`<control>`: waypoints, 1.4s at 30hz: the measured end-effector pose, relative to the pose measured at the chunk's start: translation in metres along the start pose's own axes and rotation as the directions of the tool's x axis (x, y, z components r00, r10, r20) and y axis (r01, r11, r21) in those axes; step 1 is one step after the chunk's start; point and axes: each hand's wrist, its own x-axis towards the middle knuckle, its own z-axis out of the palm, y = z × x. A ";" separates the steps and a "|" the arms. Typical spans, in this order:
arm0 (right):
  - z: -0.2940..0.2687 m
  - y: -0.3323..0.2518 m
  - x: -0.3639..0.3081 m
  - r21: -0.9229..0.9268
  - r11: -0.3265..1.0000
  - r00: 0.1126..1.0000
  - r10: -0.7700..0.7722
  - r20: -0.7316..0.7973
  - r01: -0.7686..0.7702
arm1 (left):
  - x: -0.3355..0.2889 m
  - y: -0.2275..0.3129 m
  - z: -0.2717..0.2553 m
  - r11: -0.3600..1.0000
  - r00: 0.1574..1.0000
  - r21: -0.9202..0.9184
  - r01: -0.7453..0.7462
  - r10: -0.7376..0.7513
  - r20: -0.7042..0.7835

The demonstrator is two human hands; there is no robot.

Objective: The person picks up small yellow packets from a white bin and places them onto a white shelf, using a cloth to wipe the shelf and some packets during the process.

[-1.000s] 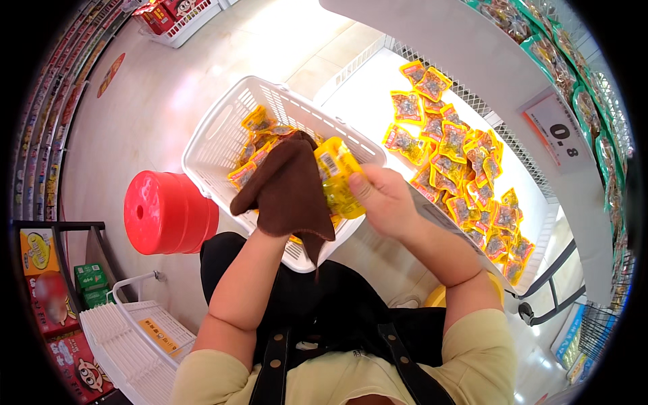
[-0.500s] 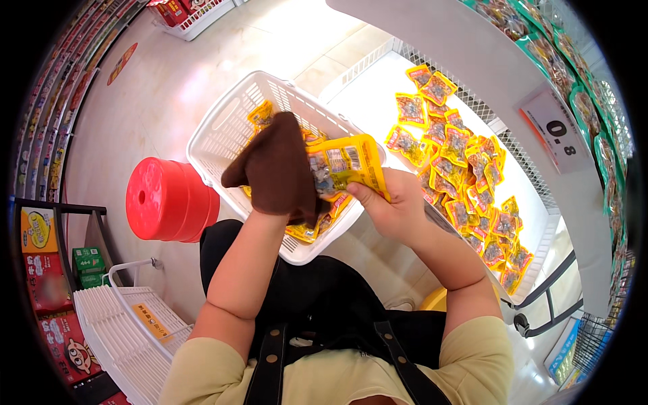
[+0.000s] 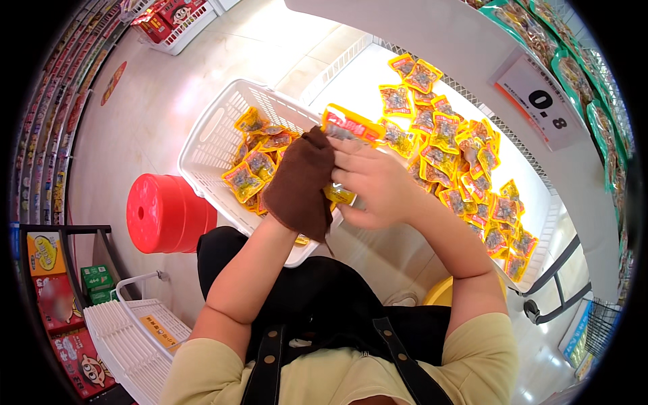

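A brown cloth [image 3: 297, 185] is draped over my left hand [image 3: 287, 210] and hides its fingers. It presses against the left side of a yellow-edged snack packet [image 3: 352, 126], which stands up above the rim of a white basket. My right hand [image 3: 371, 181] is closed on the packet from the right, its fingers lying across the front. Another yellow piece [image 3: 339, 194] shows below these fingers; I cannot tell if it is the same packet. Inside the white basket [image 3: 209, 145] several similar packets [image 3: 260, 162] are heaped under my left hand.
To the right, a white wire-sided bin [image 3: 351, 71] holds many loose yellow packets [image 3: 466, 162]. A red stool [image 3: 165, 212] stands left of the basket. A price card [image 3: 540, 101] hangs on the grey shelf edge at upper right. A white rack [image 3: 128, 324] is at lower left.
The packet has turned from lying sideways to standing higher, with its other face showing. My right hand has moved left and up, its fingers now across the packet; the cloth has shifted slightly down.
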 end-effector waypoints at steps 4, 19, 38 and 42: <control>-0.016 0.006 -0.003 -0.247 0.959 0.913 0.027 -0.407 -0.138 | 0.003 0.000 0.000 0.980 0.997 0.199 -0.011 0.025 -0.070; 0.011 -0.013 0.001 0.381 0.686 0.645 0.722 -0.251 -0.620 | 0.010 -0.025 -0.012 0.823 0.747 -0.562 0.086 -0.426 -0.510; 0.038 0.012 -0.002 0.217 0.773 0.761 0.630 -0.155 -0.596 | -0.017 -0.052 -0.066 0.645 0.619 -0.762 -0.065 -0.573 -0.538; 0.027 0.107 -0.040 -0.270 0.674 0.726 0.632 -0.271 -0.688 | -0.001 -0.026 -0.055 0.733 0.678 -0.680 0.032 -0.516 -0.524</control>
